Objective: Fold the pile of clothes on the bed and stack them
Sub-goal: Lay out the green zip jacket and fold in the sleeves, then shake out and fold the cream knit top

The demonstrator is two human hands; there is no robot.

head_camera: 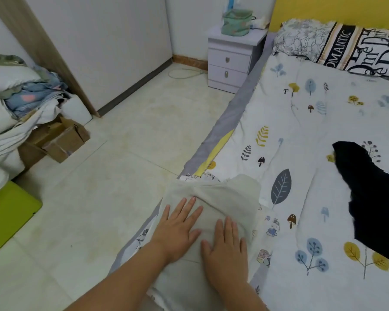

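Observation:
A pale beige garment [229,194] lies folded at the near left edge of the bed [301,122]. My left hand [177,227] presses flat on it with straight fingers spread. My right hand [227,250] lies flat beside it on the same garment, fingers straight. A dark navy garment [373,198] lies unfolded on the quilt at the right. Under the beige garment a bit of printed cloth [267,234] shows at its right side.
A white nightstand [231,61] with a green bag [236,21] stands at the bed's head. A patterned pillow [337,43] lies at the top. Tiled floor [112,176] is to the left, with cardboard boxes [56,140], heaped bedding [20,95] and a green mat [7,212].

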